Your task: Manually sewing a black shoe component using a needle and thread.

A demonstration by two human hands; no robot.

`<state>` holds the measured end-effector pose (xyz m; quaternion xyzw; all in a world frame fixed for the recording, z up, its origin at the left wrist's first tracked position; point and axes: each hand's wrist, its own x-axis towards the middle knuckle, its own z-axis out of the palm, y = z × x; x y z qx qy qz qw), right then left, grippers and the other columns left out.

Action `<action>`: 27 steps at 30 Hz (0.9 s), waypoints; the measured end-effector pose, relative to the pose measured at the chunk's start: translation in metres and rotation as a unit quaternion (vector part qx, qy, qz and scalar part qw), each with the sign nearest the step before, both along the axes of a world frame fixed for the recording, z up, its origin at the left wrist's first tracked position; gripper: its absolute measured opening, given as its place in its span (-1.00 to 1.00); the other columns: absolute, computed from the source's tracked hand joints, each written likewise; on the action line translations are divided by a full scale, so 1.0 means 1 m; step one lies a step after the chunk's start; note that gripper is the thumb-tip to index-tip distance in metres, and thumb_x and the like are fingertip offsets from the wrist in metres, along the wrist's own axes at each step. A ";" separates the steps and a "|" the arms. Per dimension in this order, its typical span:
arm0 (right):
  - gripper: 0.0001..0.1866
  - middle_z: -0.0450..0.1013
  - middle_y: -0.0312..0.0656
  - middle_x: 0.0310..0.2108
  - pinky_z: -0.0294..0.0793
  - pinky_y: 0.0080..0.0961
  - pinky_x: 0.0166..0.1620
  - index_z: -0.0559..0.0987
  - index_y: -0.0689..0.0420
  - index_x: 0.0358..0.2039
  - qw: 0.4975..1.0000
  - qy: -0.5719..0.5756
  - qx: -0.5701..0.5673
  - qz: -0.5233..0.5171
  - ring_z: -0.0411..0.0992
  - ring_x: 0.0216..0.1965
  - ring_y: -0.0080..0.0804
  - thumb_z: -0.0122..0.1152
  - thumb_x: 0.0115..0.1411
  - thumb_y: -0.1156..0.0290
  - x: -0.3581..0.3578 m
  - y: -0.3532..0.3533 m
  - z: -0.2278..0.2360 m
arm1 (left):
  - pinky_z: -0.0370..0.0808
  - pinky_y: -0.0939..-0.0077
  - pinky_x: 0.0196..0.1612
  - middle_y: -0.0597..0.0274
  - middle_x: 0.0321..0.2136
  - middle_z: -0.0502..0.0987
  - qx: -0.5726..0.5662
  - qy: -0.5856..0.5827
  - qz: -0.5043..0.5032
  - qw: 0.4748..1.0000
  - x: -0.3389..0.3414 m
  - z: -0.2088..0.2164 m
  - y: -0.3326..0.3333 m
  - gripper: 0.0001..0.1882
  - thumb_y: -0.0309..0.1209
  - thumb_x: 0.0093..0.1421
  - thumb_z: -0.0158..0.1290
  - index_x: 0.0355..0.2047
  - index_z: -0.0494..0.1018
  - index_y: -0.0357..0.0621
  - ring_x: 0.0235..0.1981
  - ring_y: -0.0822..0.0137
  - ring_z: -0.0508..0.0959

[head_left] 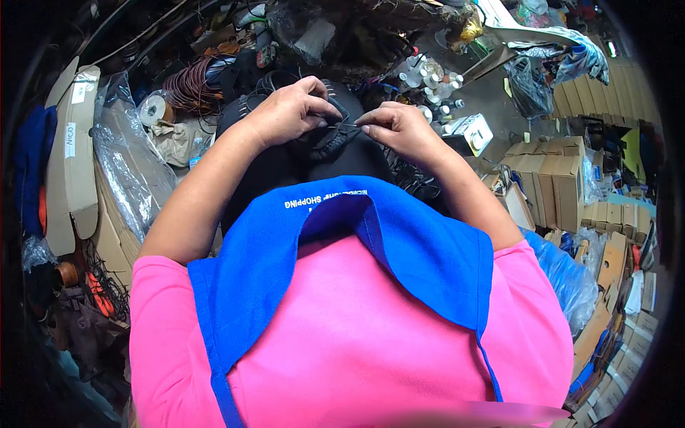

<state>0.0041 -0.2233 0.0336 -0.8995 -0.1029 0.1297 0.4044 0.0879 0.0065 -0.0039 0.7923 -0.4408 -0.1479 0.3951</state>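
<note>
Over my lap, my left hand (294, 113) is closed at the rim of a dark piece with a thick, ribbed or coiled edge (330, 148); its exact kind I cannot make out. Facing it from the right, my right hand (403, 130) pinches a thin, pale, wire-like strand (348, 125) between thumb and forefinger. The strand reaches left to the dark piece, close to my left fingertips. Black cloth (267, 171) covers my legs beneath both hands. My fingers partly hide where strand and piece meet.
Left of me are a spool (153, 110), a coil of brown cord (187, 82) and clear plastic wrap (125, 143). Beyond my right hand stand several small bottles (432, 77) and a white box (472, 135). Cardboard boxes (549, 171) are stacked at the right.
</note>
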 end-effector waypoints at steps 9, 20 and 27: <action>-0.82 0.48 -0.18 -0.43 0.43 -0.58 -0.30 0.58 0.24 -0.30 0.996 0.022 -0.084 0.008 0.45 -0.39 -0.53 0.15 0.05 0.53 0.009 0.017 0.009 | 0.41 0.47 -0.17 0.25 -0.35 0.38 -0.013 0.043 0.002 0.999 0.004 -0.003 0.003 -0.71 -0.57 -0.12 0.20 -0.31 0.58 -0.02 -0.25 0.29 0.44; -0.84 0.48 -0.23 -0.45 0.31 -0.37 -0.19 0.61 0.04 -0.38 0.966 -0.140 -0.204 0.079 0.45 -0.36 -0.29 0.19 -0.03 0.43 0.005 0.022 0.017 | 0.40 0.48 -0.15 0.26 -0.34 0.38 -0.045 0.081 0.004 0.996 0.005 -0.012 0.003 -0.71 -0.55 -0.13 0.21 -0.33 0.59 -0.01 -0.24 0.31 0.43; -0.86 0.47 -0.29 -0.45 0.24 -0.31 -0.17 0.60 -0.01 -0.43 0.939 -0.147 -0.273 0.146 0.45 -0.30 -0.29 0.20 -0.08 0.37 0.018 0.026 0.028 | 0.38 0.50 -0.11 0.29 -0.34 0.39 -0.042 0.099 -0.008 0.994 0.008 -0.012 -0.001 -0.72 -0.54 -0.12 0.21 -0.32 0.59 -0.02 -0.22 0.34 0.42</action>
